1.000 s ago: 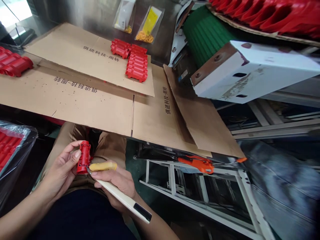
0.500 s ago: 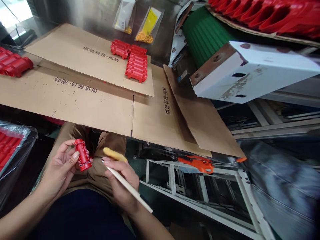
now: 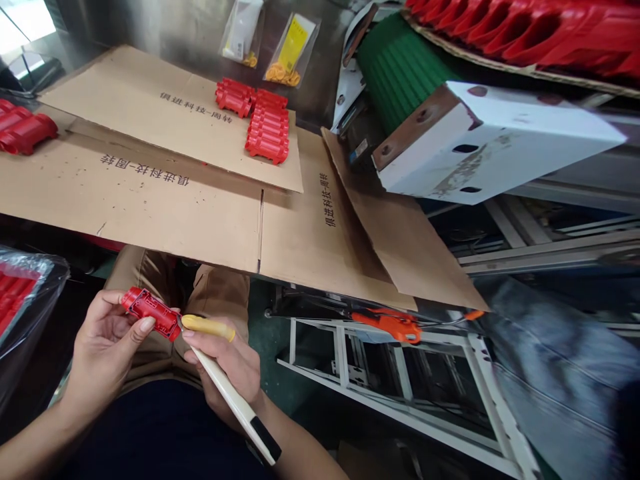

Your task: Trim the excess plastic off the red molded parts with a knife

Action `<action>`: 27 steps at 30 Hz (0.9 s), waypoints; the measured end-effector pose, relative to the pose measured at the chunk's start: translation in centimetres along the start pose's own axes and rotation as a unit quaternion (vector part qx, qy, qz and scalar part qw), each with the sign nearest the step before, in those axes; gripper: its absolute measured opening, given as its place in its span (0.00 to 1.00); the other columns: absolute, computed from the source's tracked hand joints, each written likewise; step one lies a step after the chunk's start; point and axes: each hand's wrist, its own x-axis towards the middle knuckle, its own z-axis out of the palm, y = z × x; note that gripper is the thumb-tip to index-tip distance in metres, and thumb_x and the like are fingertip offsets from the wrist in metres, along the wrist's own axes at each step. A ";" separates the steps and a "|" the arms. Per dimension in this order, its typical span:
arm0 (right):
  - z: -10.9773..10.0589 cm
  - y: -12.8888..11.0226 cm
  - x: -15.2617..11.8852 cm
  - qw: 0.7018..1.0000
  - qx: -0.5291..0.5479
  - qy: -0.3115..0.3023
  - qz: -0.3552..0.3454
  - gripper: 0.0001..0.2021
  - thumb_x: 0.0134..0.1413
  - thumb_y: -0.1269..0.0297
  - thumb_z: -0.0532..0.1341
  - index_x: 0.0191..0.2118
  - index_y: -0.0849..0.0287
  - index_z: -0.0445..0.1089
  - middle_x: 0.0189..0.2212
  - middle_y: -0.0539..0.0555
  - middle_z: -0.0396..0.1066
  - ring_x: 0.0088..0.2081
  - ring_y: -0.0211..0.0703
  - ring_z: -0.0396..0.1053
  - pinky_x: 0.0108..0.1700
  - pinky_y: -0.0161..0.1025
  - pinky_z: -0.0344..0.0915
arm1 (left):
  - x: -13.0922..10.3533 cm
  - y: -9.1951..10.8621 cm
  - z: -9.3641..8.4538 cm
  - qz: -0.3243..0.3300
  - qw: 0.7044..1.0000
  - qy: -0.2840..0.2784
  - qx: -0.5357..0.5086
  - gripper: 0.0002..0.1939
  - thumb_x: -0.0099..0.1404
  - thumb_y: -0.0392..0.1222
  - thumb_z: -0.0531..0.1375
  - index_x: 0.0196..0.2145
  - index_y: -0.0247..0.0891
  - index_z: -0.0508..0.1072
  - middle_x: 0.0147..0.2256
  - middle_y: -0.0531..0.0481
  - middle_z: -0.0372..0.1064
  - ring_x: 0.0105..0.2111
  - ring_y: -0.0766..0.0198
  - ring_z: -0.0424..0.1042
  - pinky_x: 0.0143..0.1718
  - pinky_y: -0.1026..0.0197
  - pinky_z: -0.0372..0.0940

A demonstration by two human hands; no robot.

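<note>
My left hand (image 3: 107, 340) pinches a red plastic cylindrical part (image 3: 153, 312), with dark outlines along its side, above my lap. The part lies tilted, its right end lower. My right hand (image 3: 227, 370) grips a slim white-handled knife (image 3: 227, 393) with a black butt end. A yellow finger cot (image 3: 207, 327) covers one fingertip of that hand. The knife's small tip is at the right end of the red part; whether it touches is hard to make out.
Flat cardboard sheets (image 3: 190, 220) cover the bench, with red parts (image 3: 267, 127) in rows on top. Two bags (image 3: 290, 53) hold yellow pieces. A green conveyor belt (image 3: 405, 67), orange-handled tool (image 3: 390, 325), white metal frame (image 3: 345, 360) and lined box (image 3: 53, 273) of red parts surround.
My right hand has moved left, bringing the knife to the red part. My left hand has turned the part from nearly upright to more lying. The view has shifted slightly.
</note>
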 end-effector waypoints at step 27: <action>-0.2 -0.8 -0.6 0.995 0.034 -0.002 0.097 0.08 0.70 0.72 0.64 0.51 0.55 0.74 0.50 0.58 0.82 0.51 0.48 0.81 0.53 0.43 0.80 | -0.6 0.3 0.4 0.141 0.989 -0.016 0.037 0.14 0.61 0.34 0.75 0.41 0.46 0.78 0.41 0.52 0.84 0.38 0.56 0.85 0.43 0.57 0.82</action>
